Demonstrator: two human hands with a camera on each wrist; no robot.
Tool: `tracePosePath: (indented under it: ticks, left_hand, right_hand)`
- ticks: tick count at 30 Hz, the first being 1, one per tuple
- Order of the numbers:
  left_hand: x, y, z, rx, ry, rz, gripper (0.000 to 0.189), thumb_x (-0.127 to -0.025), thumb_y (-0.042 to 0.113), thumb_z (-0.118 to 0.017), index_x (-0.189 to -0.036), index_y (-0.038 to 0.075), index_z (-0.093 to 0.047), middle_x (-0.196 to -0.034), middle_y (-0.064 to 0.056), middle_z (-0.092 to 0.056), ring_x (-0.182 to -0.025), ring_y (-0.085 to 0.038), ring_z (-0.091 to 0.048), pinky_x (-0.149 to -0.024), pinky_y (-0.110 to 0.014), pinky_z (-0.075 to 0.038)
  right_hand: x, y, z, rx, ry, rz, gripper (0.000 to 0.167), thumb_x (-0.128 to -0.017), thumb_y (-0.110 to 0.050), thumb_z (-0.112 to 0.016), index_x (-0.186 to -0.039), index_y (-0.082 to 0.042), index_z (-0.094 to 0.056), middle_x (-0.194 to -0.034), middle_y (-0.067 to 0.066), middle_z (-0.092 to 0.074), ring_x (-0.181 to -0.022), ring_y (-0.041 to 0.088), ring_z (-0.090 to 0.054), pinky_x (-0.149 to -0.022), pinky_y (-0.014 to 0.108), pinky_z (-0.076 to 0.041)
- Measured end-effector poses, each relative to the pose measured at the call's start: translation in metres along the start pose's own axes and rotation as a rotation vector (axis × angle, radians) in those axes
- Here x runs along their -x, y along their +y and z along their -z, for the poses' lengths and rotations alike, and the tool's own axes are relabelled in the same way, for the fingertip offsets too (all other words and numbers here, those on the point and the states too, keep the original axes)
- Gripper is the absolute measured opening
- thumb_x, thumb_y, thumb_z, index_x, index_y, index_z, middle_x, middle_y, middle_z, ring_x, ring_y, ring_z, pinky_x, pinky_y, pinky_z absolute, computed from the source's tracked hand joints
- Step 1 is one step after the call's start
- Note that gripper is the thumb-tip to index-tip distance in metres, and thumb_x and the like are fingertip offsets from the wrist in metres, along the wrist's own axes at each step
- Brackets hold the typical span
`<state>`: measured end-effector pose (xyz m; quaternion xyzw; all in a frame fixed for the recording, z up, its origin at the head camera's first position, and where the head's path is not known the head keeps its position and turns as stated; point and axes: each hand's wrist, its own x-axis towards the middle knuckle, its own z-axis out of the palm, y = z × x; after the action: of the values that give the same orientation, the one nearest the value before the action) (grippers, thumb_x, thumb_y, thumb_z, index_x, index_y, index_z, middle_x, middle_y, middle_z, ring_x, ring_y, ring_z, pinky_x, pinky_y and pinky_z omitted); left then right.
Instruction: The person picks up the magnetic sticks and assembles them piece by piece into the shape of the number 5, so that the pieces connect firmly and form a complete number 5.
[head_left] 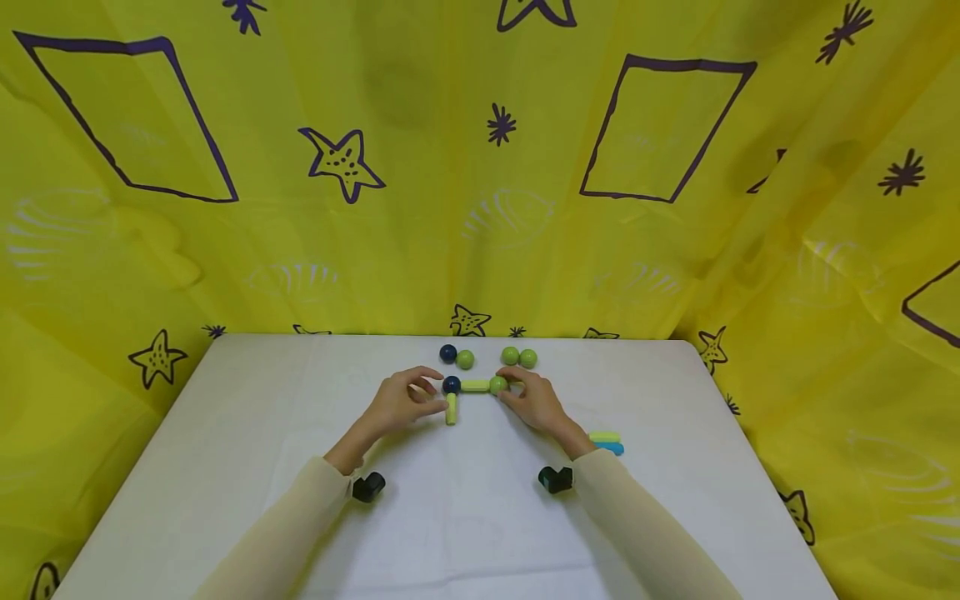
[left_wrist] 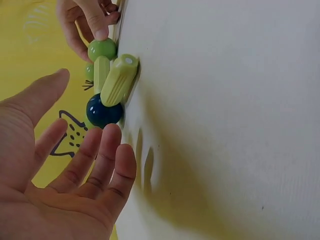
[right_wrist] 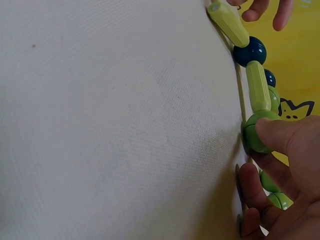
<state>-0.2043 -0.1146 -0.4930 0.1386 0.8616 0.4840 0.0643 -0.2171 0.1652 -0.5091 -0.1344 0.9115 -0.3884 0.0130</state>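
A dark blue ball (head_left: 452, 385) joins two pale yellow-green rods on the white table. One rod (head_left: 475, 386) runs right to a green ball (head_left: 498, 385); the other rod (head_left: 451, 409) points toward the person. My right hand (head_left: 534, 402) pinches the green ball, its thumb on top in the right wrist view. On the other side, my left hand (head_left: 402, 402) is beside the blue ball, fingers spread and loosely bent. In the left wrist view its palm (left_wrist: 55, 200) holds nothing, with the fingertips close to the blue ball.
Behind the joined pieces lie another dark blue ball (head_left: 447, 354) and a green ball (head_left: 465, 359), with two more green balls (head_left: 519, 357) to their right. A yellow-green rod (head_left: 604, 437) and a blue piece (head_left: 609, 447) lie by the right wrist. A yellow patterned curtain (head_left: 420, 250) surrounds the table.
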Motion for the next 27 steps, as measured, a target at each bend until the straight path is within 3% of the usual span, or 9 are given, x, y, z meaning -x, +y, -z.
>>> tracePosePath:
  ticks: [12,18,27]
  left_hand:
    - [-0.006,-0.002,0.009,0.009,0.031,-0.034,0.054,-0.087,0.024,-0.084,-0.134,0.007,-0.063,-0.11,-0.016,-0.071,-0.088,-0.024,-0.072,-0.076,-0.039,-0.057]
    - [-0.018,-0.003,0.011,0.0,0.041,-0.062,0.054,-0.089,0.024,-0.083,-0.135,0.006,-0.062,-0.112,-0.019,-0.071,-0.087,-0.026,-0.072,-0.076,-0.039,-0.057]
    - [-0.042,-0.002,0.014,-0.077,0.044,-0.019,0.056,-0.092,0.028,-0.079,-0.141,0.011,-0.059,-0.12,-0.019,-0.07,-0.093,-0.03,-0.069,-0.08,-0.042,-0.055]
  right_hand:
    - [0.001,-0.003,0.0,-0.003,0.005,-0.001,0.033,-0.095,-0.011,-0.074,-0.127,-0.011,-0.069,-0.126,0.01,-0.071,-0.068,0.013,-0.057,-0.067,0.033,-0.049]
    - [0.001,-0.001,0.0,-0.015,-0.004,-0.028,0.033,-0.096,-0.011,-0.073,-0.128,-0.012,-0.068,-0.127,0.01,-0.07,-0.067,0.012,-0.058,-0.067,0.032,-0.05]
    - [0.001,-0.002,-0.001,-0.032,-0.007,-0.03,0.034,-0.096,-0.011,-0.072,-0.129,-0.011,-0.068,-0.128,0.01,-0.07,-0.067,0.013,-0.057,-0.066,0.033,-0.049]
